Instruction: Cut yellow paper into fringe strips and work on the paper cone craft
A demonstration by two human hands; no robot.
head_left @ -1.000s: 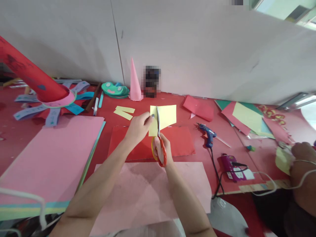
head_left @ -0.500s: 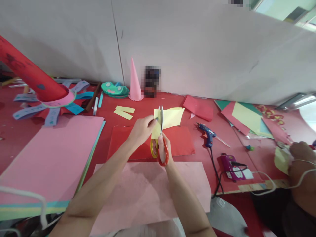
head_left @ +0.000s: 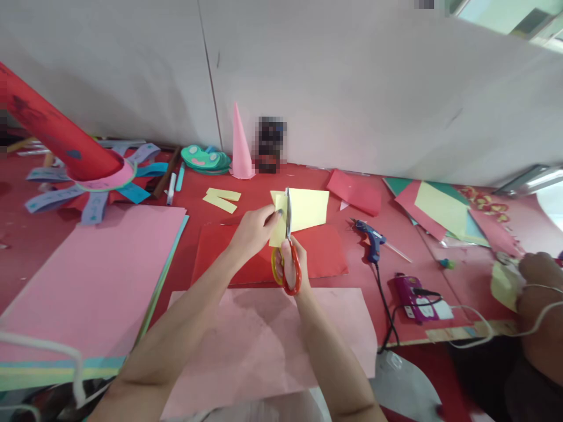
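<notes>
My left hand [head_left: 255, 230] pinches a narrow yellow paper strip [head_left: 278, 225] between thumb and fingers. In my right hand [head_left: 295, 258] are scissors [head_left: 292, 275] with red and yellow handles, their blades pointing away from me and closed at the strip's right edge. A wider piece of yellow paper [head_left: 310, 206] extends to the right of the blades, its left corner showing behind the strip. Whether the two pieces are still joined, I cannot tell. Beneath my hands lies a red sheet [head_left: 325, 252]. Two cut yellow strips [head_left: 221, 199] rest on the table to the left.
A pink paper stack [head_left: 101, 264] lies left, below a red tube [head_left: 65, 129]. Behind stand a pink cone [head_left: 241, 146] and green frog cutouts [head_left: 204, 160]. To the right are a glue gun [head_left: 372, 239], a purple power strip [head_left: 413, 299] and another person's hand [head_left: 539, 275] with yellow paper.
The scissor blades have closed. The wider yellow piece now looks flatter, and its left corner shows beyond the strip. My left hand has hardly moved.
</notes>
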